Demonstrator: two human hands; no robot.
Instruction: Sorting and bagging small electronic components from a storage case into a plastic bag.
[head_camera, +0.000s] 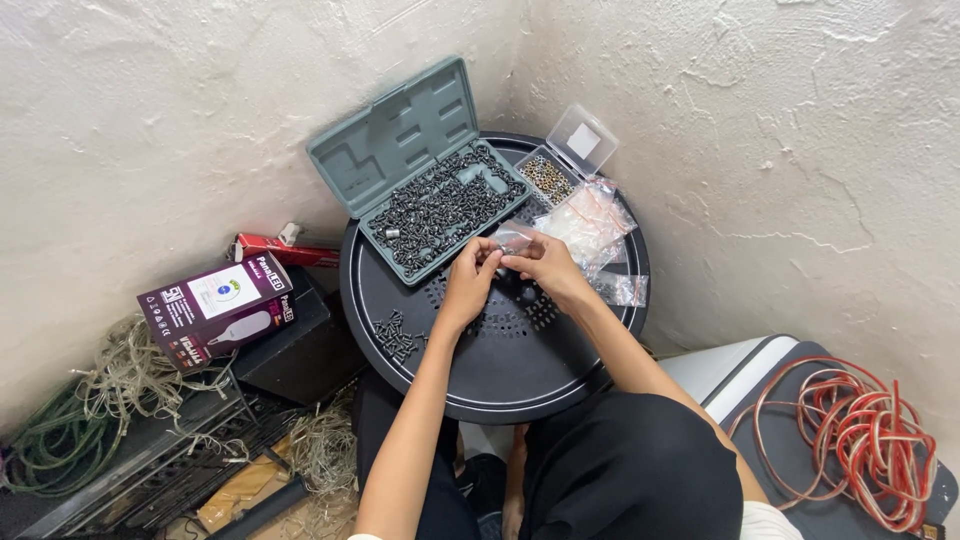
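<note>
From the head view, looking straight down, the person sits at a round black table (560, 370) pushed into a corner of rough white wall. Both hands meet near the middle of it: the left hand (470, 285) and the right hand (545, 262) are each pinched closed on a small clear plastic bag (513, 238), held just above the tabletop, close to the near edge of the open grey-green case (400, 130). Whether the bag's mouth is open I cannot tell; it is too small and glossy. To my eye, handling so slight a bag goes best with the fingertips kept close to its mouth and the bag held low over the table, so anything that slips lands there and not on the floor. The case's tray is heaped with small dark screws (445, 205), its moulded lid standing open against the wall. Beside it, a small clear box (550, 178) with its lid up holds tiny brassy pieces. A pile of more clear bags (595, 225) lies just right of the hands, and a loose scatter of dark screws (395, 335) sits near the left edge of the table. Off the table, a purple carton (215, 308) rests on a dark block at the left, with tangled pale wire (120, 375) below it, and a red coiled cable (865, 435) lies at the right.
</note>
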